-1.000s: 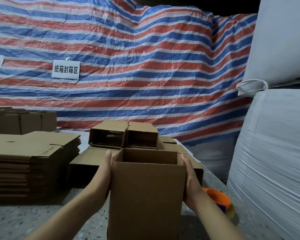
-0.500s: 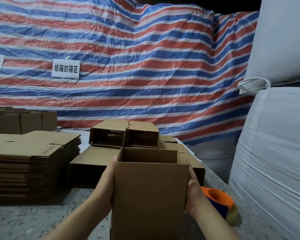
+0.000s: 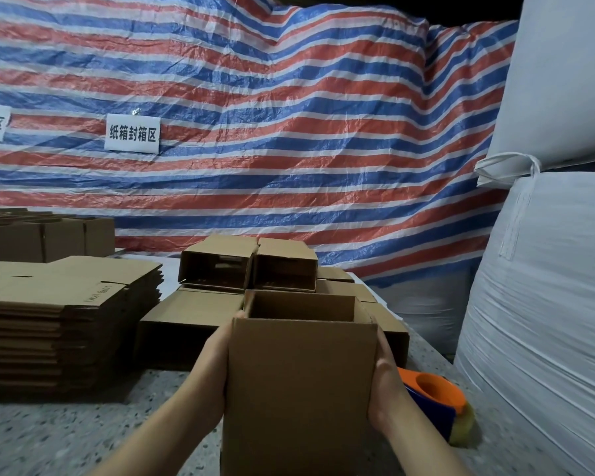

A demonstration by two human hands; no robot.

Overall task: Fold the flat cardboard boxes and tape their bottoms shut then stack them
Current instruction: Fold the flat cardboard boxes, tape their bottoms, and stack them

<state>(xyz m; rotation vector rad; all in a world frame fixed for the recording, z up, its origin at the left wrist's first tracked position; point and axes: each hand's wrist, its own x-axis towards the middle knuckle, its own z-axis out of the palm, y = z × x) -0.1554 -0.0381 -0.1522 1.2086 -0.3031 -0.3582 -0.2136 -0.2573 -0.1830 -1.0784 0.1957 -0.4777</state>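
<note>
Two hands are pressing against opposite sides of one erected cardboard box (image 3: 299,389), open end up, standing near the front of the speckled table (image 3: 66,438). Left hand (image 3: 212,365) is lying flat on the box's left wall, fingers straight, palm in contact. Right hand (image 3: 385,379) is doing the same on the right wall; its fingertips are hidden behind the box edge. Finished boxes (image 3: 251,266) are lying on their sides in a stack just behind the held box. A pile of flat cardboard blanks (image 3: 59,317) is sitting to the left. An orange tape dispenser (image 3: 437,403) is resting on the table just right of the right wrist. A striped tarp (image 3: 255,115) is hanging behind.
</note>
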